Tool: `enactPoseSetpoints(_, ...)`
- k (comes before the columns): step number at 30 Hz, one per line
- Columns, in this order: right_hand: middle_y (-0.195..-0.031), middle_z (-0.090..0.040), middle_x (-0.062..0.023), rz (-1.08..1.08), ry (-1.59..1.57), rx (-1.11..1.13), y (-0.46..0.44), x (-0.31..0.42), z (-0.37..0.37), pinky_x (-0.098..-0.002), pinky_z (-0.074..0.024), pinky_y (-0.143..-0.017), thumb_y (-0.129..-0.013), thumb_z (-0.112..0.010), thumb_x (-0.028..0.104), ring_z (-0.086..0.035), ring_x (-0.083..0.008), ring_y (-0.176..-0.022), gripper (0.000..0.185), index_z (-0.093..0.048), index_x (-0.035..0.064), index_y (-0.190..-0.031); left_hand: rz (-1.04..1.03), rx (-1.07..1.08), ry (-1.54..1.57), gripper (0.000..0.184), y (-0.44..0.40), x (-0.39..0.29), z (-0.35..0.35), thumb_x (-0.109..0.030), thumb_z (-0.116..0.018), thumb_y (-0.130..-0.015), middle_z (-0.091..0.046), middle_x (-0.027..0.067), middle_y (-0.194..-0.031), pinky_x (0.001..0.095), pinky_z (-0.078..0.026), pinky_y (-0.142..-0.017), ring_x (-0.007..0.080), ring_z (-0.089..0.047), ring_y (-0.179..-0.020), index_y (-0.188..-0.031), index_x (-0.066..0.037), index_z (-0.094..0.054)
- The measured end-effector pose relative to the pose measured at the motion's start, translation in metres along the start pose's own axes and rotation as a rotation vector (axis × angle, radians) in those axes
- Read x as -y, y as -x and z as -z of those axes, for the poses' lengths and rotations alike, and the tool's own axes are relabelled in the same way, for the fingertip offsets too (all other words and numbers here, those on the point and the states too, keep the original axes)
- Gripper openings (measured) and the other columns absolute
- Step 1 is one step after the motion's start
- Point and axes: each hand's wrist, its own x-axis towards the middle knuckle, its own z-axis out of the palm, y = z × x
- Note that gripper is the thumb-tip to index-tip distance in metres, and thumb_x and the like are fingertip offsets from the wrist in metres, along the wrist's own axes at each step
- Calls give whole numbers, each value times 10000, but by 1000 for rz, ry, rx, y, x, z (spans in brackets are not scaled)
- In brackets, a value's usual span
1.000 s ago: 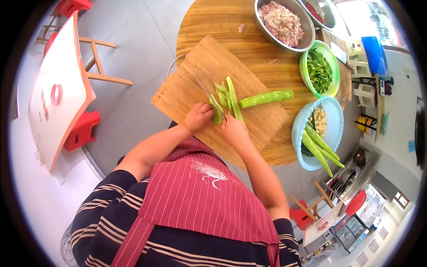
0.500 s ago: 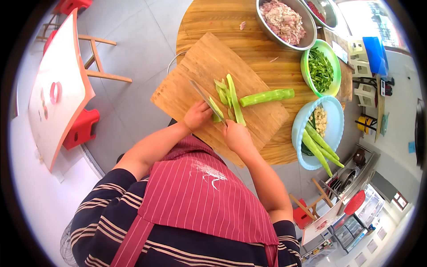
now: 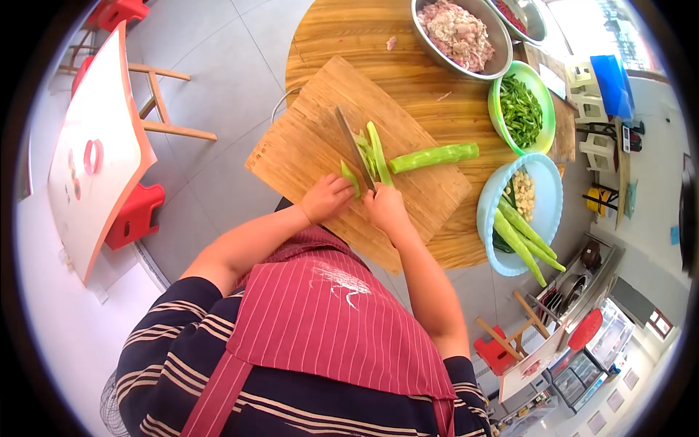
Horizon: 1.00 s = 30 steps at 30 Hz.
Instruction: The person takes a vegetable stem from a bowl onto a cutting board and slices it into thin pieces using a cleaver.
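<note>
My right hand (image 3: pixel 386 209) is closed around the handle of a kitchen knife (image 3: pixel 354 148), its blade pointing away from me over the wooden cutting board (image 3: pixel 306 138). Left of the blade, a piece of peeled green celtuce (image 3: pixel 350 177) stands at the fingertips of my left hand (image 3: pixel 326 199), which is curled on it. To the right of the blade lie a long celtuce strip (image 3: pixel 378 151) and several thin slices, partly hidden by the knife. A thicker, whole celtuce stem (image 3: pixel 435 156) rests across the board's right edge.
Around the round wooden table (image 3: pixel 320 36) stand a metal bowl of raw meat (image 3: pixel 457 36), a green bowl (image 3: pixel 494 120) of chopped greens, and a blue basin (image 3: pixel 557 193) with garlic cloves and long celtuce stems. A white table (image 3: pixel 102 131) and red stool (image 3: pixel 135 215) are at left.
The knife has shifted right, away from my left hand, and its blade now points more forward. The celtuce piece at my left fingertips stands apart from the blade.
</note>
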Motion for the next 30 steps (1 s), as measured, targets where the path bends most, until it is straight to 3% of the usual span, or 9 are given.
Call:
enactPoseSetpoints(5,-729,-622,-231,22,272,38,35,20,14,-467,-501,-618,-828,-508,182,-622,-380,-680,199,-559,-6,-871,-16,10,-105,260,-10,10,4,-157,-662,-695,-540,58,-1005,362,-432,-746,259,-508,-957,-939,-82,-613)
enactPoseSetpoints(9,-734,-618,-233,-70,261,84,40,24,14,-480,-487,-672,-830,-525,198,-614,-396,-733,214,-561,9,-924,-43,-5,-114,264,-6,12,1,-156,-664,-691,-542,70,-1012,364,-439,-744,269,-503,-988,-938,-76,-617)
enactPoseSetpoints(11,-731,-622,-235,-25,260,72,34,20,8,-469,-500,-628,-830,-499,173,-626,-375,-700,177,-548,4,-848,-29,-33,-110,275,-7,11,0,-150,-668,-682,-546,71,-1005,369,-444,-739,272,-509,-969,-941,-73,-616)
enactPoseSetpoints(15,-746,-616,-235,18,177,32,1,9,-8,-479,-486,-665,-831,-515,180,-608,-400,-727,204,-554,-9,-898,-20,-52,-62,275,-11,8,2,-136,-668,-676,-548,68,-992,363,-450,-751,278,-516,-955,-938,-72,-615)
enactPoseSetpoints(18,-750,-616,-241,70,68,-3,-4,14,0,-474,-488,-661,-832,-515,180,-604,-403,-716,196,-556,-6,-873,26,48,-21,274,-5,10,-1,-120,-664,-672,-550,77,-996,356,-454,-785,290,-519,-977,-936,-70,-613)
enactPoseSetpoints(24,-738,-626,-228,-27,251,116,23,21,6,-448,-507,-638,-828,-508,178,-630,-367,-714,189,-564,0,-856,-62,-99,-64,249,-11,9,2,-115,-663,-675,-554,64,-982,338,-457,-733,247,-529,-879,-915,-75,-614)
enactPoseSetpoints(26,-727,-615,-240,23,194,65,13,13,-5,-471,-493,-642,-829,-510,173,-610,-406,-713,244,-578,-24,-957,-20,-88,-81,258,-12,6,2,-117,-667,-676,-555,60,-973,339,-457,-731,244,-529,-871,-926,-76,-618)
enactPoseSetpoints(30,-736,-617,-239,52,108,-8,0,13,-10,-469,-495,-645,-830,-511,183,-613,-399,-713,228,-579,-20,-909,25,48,-32,291,-4,10,0,-98,-678,-673,-580,87,-985,351,-470,-778,283,-552,-920,-953,-51,-614)
